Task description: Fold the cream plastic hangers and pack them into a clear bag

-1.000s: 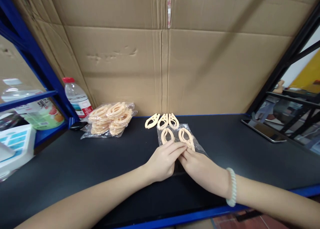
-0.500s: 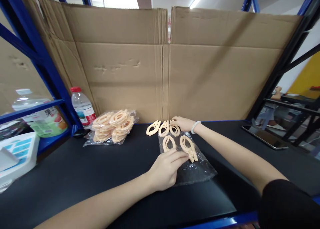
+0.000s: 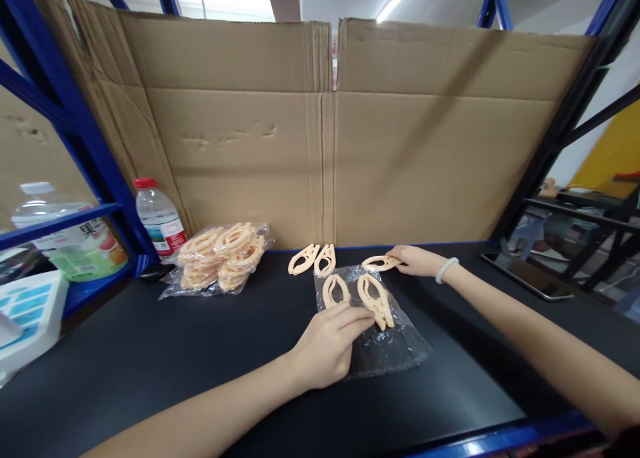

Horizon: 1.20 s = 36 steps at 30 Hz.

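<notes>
Several beige folding hangers lie at the middle of the black table. My right hand (image 3: 417, 261), with a bead bracelet at its wrist, pinches the end of one folding hanger (image 3: 373, 264) just above the far edge of a clear plastic bag (image 3: 395, 358). My left hand (image 3: 327, 345) is closed low over the bag. It covers the lower end of the left hanger (image 3: 334, 286), and its fingertips touch the lower end of the right hanger (image 3: 373, 291). Two more hangers (image 3: 303, 259) lie side by side behind the bag, to its left.
At the back left is a pile of bagged hangers (image 3: 225, 255), beside a red-capped water bottle (image 3: 159, 221). A phone (image 3: 525, 276) lies at the right. A cardboard wall (image 3: 240, 158) closes off the back. A white device with blue keys (image 3: 30, 311) stands far left.
My right hand has drawn one hanger away from the back row, moving it right and turning it sideways. My left hand stays nearly in place over the bag.
</notes>
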{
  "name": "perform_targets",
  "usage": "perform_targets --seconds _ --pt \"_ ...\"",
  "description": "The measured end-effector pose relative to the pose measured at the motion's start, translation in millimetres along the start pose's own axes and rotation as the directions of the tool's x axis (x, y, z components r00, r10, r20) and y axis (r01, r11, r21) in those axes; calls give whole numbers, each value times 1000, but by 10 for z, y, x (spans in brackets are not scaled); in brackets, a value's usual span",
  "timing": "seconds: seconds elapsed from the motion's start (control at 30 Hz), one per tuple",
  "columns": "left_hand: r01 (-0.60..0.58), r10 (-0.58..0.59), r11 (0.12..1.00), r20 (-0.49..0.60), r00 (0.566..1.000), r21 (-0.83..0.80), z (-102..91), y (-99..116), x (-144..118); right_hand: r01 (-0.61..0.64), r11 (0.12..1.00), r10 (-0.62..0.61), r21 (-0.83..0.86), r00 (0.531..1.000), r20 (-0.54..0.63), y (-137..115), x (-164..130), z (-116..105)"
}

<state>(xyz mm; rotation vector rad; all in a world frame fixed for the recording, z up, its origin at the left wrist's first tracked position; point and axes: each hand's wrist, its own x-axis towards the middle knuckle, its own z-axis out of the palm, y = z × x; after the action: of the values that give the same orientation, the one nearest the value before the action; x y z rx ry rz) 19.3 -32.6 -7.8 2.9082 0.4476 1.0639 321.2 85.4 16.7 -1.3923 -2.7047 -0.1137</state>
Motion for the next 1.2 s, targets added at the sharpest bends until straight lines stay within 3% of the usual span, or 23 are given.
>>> perform_targets --seconds 0.13,0.27,0.43,0.5,0.57,0.67,0.73,0.9,1.07,1.13,1.2 --pt "-6 6 1000 -11 1000 2 9 -5 10 -74 997 76 18 991 -106 15 -471 -37" --pt "1 -1 1000 -15 1000 7 25 -15 9 -55 996 77 76 941 -328 -197 -873 -282" --pt "1 -1 1000 -37 999 -10 45 -29 10 51 998 -16 46 823 -568 -917 -1286 -732" --pt "8 -8 1000 -46 999 -12 50 -32 9 110 994 -85 8 813 -576 -1269 -1414 -843" --pt "19 -20 1000 -52 998 -11 52 -33 5 152 988 -145 -30 837 -527 -1591 -1497 -891" --pt "29 -30 999 -52 998 -12 49 -32 -3 206 966 -255 -154 851 -460 -1926 -1489 -851" --pt "22 -23 1000 -59 998 -14 44 -32 -4 221 949 -303 -226 839 -453 -2011 -1388 -755" --pt "8 -8 1000 -77 997 12 36 -31 1 194 881 -373 -431 846 -381 -1859 -969 -321" --pt "-17 20 999 -58 998 44 36 -25 12 53 843 -283 -535 890 -357 -1774 -757 57" --pt "-21 23 999 -48 999 40 34 -17 20 13 859 -238 -512 895 -377 -1822 -776 52" --pt "-13 14 999 -29 999 36 30 -10 29 54 916 -214 -398 904 -369 -1864 -812 -66"
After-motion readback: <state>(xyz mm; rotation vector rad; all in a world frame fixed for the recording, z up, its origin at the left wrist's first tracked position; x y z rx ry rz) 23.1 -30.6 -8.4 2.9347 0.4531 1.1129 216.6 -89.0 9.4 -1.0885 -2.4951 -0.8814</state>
